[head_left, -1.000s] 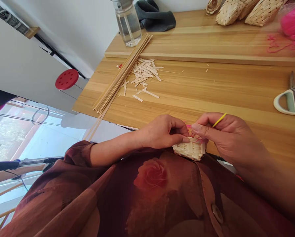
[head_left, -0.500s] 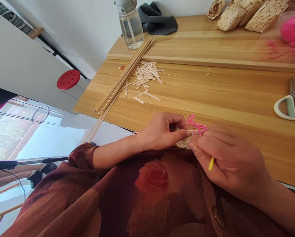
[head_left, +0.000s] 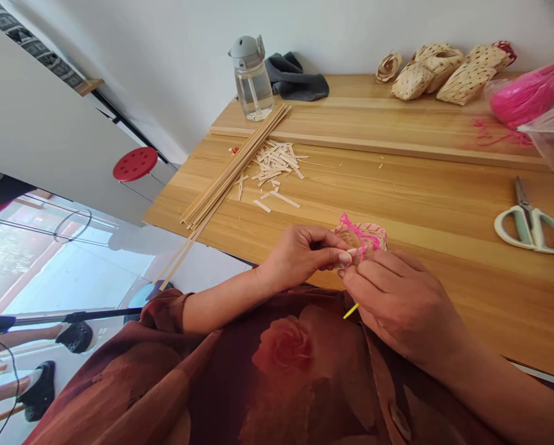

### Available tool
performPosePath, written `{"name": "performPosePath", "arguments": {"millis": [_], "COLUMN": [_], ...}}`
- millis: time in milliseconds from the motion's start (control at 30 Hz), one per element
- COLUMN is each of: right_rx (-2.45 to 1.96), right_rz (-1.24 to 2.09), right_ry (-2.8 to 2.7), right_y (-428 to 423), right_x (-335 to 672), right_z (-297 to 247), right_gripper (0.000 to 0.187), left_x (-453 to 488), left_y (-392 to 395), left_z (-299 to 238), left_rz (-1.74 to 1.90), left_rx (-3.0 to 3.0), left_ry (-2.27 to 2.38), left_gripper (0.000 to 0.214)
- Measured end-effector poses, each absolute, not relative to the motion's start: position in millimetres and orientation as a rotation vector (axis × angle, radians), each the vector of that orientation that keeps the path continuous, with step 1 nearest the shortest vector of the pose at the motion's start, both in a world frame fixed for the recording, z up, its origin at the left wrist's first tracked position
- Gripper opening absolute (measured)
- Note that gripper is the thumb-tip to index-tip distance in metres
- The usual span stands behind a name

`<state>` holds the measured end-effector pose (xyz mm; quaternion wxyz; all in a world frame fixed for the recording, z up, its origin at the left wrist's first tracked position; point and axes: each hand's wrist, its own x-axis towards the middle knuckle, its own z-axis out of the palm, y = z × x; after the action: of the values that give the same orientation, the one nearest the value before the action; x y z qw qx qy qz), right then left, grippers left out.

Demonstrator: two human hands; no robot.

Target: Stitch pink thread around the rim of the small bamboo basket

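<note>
A small woven bamboo basket (head_left: pixel 367 238) with pink string along its rim is tipped toward me at the near edge of the wooden table (head_left: pixel 397 185). My left hand (head_left: pixel 305 253) pinches its left side, fingers closed on the weave. From the right my right hand (head_left: pixel 397 303) meets the basket, its fingers curled around a thin yellow needle-like tool (head_left: pixel 350 311) whose tip sticks out below the hand.
Long bamboo strips (head_left: pixel 230 170) and cut scraps (head_left: pixel 274 164) lie at the table's left. A water bottle (head_left: pixel 253 77) and dark cloth (head_left: pixel 295 80) stand at the back. Scissors (head_left: pixel 530 222) lie right; woven pieces (head_left: pixel 444 71) and pink string (head_left: pixel 525 96) sit far right. A red stool (head_left: pixel 135 164) stands left.
The basket has been tipped up so its pink-laced rim faces me. My right hand turned over, and the yellow tool now points down below it. The camera view shifted downward.
</note>
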<state>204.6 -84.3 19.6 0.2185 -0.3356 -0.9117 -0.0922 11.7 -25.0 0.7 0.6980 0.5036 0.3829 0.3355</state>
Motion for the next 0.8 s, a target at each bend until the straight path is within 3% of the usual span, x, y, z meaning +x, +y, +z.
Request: {"name": "performPosePath", "arguments": {"millis": [200,333,533,667,800], "right_rx": [-0.964,-0.988,-1.370,-1.497,-1.413], "right_rz": [-0.359,-0.258,-0.120,0.224,0.553], "right_ry": [-2.515,-2.505,-2.347,-2.137,-2.025], "right_y": [-80,-81,-85,-84,-81], "right_x": [196,195,230,244,231], "right_z": [14,10,-5,-6,9], "right_gripper": [0.027,0.025,0.016,0.045,0.023], "left_x": [15,15,-5,-17,-16], "left_y": [-24,-25,-6,7,9], "left_z": [-1,-4,-6,-6,-2], "left_rz": [0.766,0.845,1.148,1.139,1.069], "left_rx": [1.166,1.448,1.861,1.623,1.365], "left_ry": [0.920,1.052,1.295,1.295,1.181], "left_gripper": [0.035,0.029,0.013,0.022,0.037]}}
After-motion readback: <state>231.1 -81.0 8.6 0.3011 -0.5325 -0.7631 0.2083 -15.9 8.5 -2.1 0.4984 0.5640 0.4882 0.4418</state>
